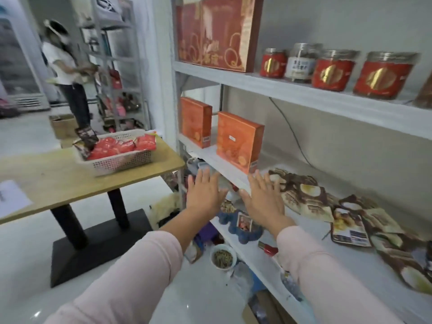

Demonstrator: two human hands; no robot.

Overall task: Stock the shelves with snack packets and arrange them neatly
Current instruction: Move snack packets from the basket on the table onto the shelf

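Observation:
My left hand (203,192) and my right hand (264,197) are stretched out flat in front of me, fingers straight, holding nothing, just before the front edge of the white shelf (236,176). Brown snack packets (304,195) lie scattered flat on that shelf to the right of my right hand. A white mesh basket (121,160) with red snack packets (117,147) and a few dark ones stands on the wooden table (46,178) at my left.
Two orange boxes (238,141) stand on the shelf beyond my hands. Red-labelled jars (332,71) and a big red box (217,33) fill the shelf above. Bowls and clutter (223,256) sit on the floor under the shelf. A person (67,73) works at a far rack.

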